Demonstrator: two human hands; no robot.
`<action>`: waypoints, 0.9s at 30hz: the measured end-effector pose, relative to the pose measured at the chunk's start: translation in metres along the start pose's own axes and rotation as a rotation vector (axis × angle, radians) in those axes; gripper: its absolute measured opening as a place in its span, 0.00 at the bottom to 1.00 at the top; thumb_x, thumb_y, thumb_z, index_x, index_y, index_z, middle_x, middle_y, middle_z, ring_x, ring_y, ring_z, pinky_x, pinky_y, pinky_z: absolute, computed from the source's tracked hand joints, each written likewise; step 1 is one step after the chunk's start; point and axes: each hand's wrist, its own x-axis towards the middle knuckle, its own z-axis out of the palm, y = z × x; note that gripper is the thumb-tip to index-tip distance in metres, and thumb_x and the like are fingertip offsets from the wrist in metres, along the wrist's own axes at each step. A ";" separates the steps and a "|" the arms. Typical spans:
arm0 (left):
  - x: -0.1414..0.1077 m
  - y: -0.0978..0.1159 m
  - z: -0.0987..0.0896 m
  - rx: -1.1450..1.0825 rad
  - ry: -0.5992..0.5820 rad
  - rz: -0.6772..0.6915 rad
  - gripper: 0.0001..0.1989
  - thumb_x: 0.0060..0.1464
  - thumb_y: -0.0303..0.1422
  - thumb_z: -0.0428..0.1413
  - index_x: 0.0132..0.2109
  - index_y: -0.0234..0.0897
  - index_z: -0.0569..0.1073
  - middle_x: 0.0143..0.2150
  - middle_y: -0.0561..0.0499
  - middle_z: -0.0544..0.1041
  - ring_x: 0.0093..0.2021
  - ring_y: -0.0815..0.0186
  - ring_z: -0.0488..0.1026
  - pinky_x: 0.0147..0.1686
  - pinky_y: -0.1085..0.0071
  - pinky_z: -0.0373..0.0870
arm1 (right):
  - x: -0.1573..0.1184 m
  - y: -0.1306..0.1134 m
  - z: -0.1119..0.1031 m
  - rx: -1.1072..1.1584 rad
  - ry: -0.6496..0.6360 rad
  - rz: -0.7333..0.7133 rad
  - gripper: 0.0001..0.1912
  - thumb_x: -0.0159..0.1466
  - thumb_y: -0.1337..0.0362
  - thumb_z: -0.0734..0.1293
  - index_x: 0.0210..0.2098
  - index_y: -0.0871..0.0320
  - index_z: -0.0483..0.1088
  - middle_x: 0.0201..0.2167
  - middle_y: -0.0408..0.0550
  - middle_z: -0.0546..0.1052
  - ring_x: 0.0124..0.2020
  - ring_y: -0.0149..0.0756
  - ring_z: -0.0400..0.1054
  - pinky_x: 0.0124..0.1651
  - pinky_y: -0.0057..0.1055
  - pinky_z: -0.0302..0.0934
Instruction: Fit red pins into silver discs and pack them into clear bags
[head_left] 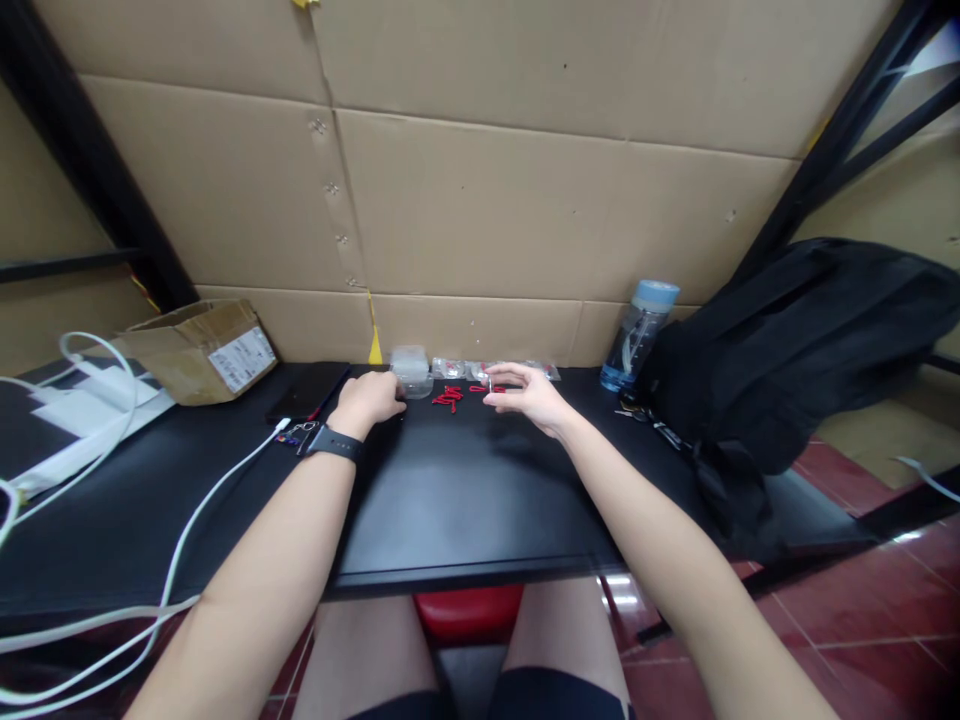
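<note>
My left hand (pixel 373 398) rests at the back of the black table, its fingers curled beside a clear plastic box (pixel 411 378). What those fingers hold, if anything, is hidden. To the right, my right hand (pixel 531 397) hovers with thumb and fingers around a small silvery piece (pixel 490 383), too small to name. Between the hands lies a bunch of red cord (pixel 448 398). More red cord (pixel 477 388) shows just left of my right fingertips. Behind these, small clear plastic packets (pixel 450 368) lie along the cardboard wall.
An open cardboard box (pixel 206 350), a dark flat device (pixel 304 392) and white cables (pixel 196 520) are on the left. At the right stand a water bottle (pixel 637 335) and a black backpack (pixel 795 350), with keys (pixel 634 408) beside them. The table's front edge (pixel 465 578) is above my legs.
</note>
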 end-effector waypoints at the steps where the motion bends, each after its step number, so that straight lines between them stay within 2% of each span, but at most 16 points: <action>1: 0.000 -0.001 0.000 0.003 -0.028 -0.007 0.17 0.53 0.38 0.59 0.50 0.46 0.82 0.54 0.43 0.82 0.54 0.50 0.77 0.48 0.63 0.72 | 0.001 0.000 -0.001 -0.018 0.000 -0.018 0.29 0.49 0.63 0.81 0.50 0.54 0.76 0.50 0.53 0.80 0.47 0.41 0.77 0.45 0.36 0.75; 4: -0.003 0.001 -0.003 -0.004 -0.069 -0.013 0.16 0.54 0.39 0.58 0.47 0.45 0.83 0.52 0.41 0.82 0.53 0.49 0.78 0.49 0.61 0.72 | 0.001 -0.002 -0.003 -0.092 -0.004 -0.091 0.28 0.48 0.64 0.82 0.47 0.55 0.77 0.51 0.51 0.80 0.53 0.41 0.75 0.60 0.43 0.68; 6: -0.006 0.004 -0.008 0.007 -0.078 -0.023 0.14 0.54 0.40 0.58 0.44 0.44 0.83 0.50 0.39 0.83 0.52 0.47 0.78 0.50 0.58 0.72 | 0.000 -0.005 -0.004 -0.166 -0.010 -0.126 0.26 0.48 0.63 0.81 0.47 0.55 0.77 0.52 0.50 0.79 0.51 0.40 0.75 0.62 0.44 0.67; 9: -0.014 0.012 -0.018 0.029 -0.106 -0.009 0.12 0.52 0.41 0.59 0.37 0.41 0.83 0.44 0.36 0.84 0.49 0.44 0.79 0.50 0.54 0.71 | -0.003 -0.008 -0.005 -0.274 -0.030 -0.135 0.26 0.49 0.63 0.80 0.48 0.54 0.77 0.54 0.51 0.78 0.48 0.41 0.75 0.53 0.41 0.73; 11: -0.022 0.020 -0.024 0.017 -0.149 0.039 0.10 0.48 0.42 0.62 0.31 0.41 0.82 0.37 0.38 0.84 0.44 0.45 0.80 0.47 0.56 0.72 | -0.004 -0.010 -0.007 -0.323 -0.046 -0.151 0.25 0.50 0.63 0.79 0.48 0.54 0.78 0.53 0.52 0.77 0.48 0.42 0.75 0.47 0.38 0.75; 14: -0.039 0.039 -0.027 -0.094 -0.209 0.182 0.10 0.40 0.43 0.67 0.24 0.43 0.79 0.27 0.45 0.81 0.35 0.51 0.81 0.41 0.62 0.73 | -0.004 -0.011 -0.011 -0.391 -0.083 -0.193 0.23 0.51 0.64 0.78 0.48 0.54 0.78 0.52 0.51 0.77 0.48 0.42 0.74 0.42 0.34 0.75; 17: -0.060 0.062 -0.029 -0.167 -0.215 0.335 0.12 0.40 0.44 0.67 0.21 0.44 0.77 0.21 0.49 0.76 0.28 0.55 0.78 0.38 0.63 0.72 | -0.004 -0.014 -0.018 -0.466 -0.119 -0.213 0.22 0.52 0.65 0.77 0.47 0.54 0.79 0.51 0.51 0.77 0.47 0.41 0.74 0.40 0.33 0.74; 20: -0.077 0.082 -0.032 -0.244 -0.248 0.507 0.10 0.47 0.42 0.65 0.23 0.45 0.79 0.25 0.49 0.78 0.30 0.55 0.78 0.38 0.63 0.71 | -0.005 -0.017 -0.025 -0.528 -0.133 -0.233 0.22 0.53 0.65 0.77 0.48 0.53 0.79 0.49 0.49 0.78 0.45 0.40 0.74 0.40 0.30 0.73; 24: -0.087 0.096 -0.036 -0.228 -0.257 0.687 0.07 0.52 0.39 0.62 0.29 0.46 0.81 0.35 0.48 0.82 0.45 0.53 0.77 0.47 0.63 0.69 | -0.006 -0.022 -0.031 -0.570 -0.124 -0.236 0.22 0.53 0.65 0.77 0.49 0.54 0.79 0.50 0.49 0.79 0.44 0.39 0.74 0.39 0.30 0.72; 27: -0.085 0.102 -0.029 -0.233 -0.207 0.754 0.08 0.58 0.39 0.59 0.39 0.49 0.83 0.48 0.48 0.81 0.54 0.53 0.75 0.54 0.62 0.66 | -0.008 -0.026 -0.036 -0.592 -0.107 -0.226 0.22 0.53 0.65 0.77 0.48 0.54 0.79 0.49 0.49 0.80 0.44 0.40 0.75 0.40 0.31 0.72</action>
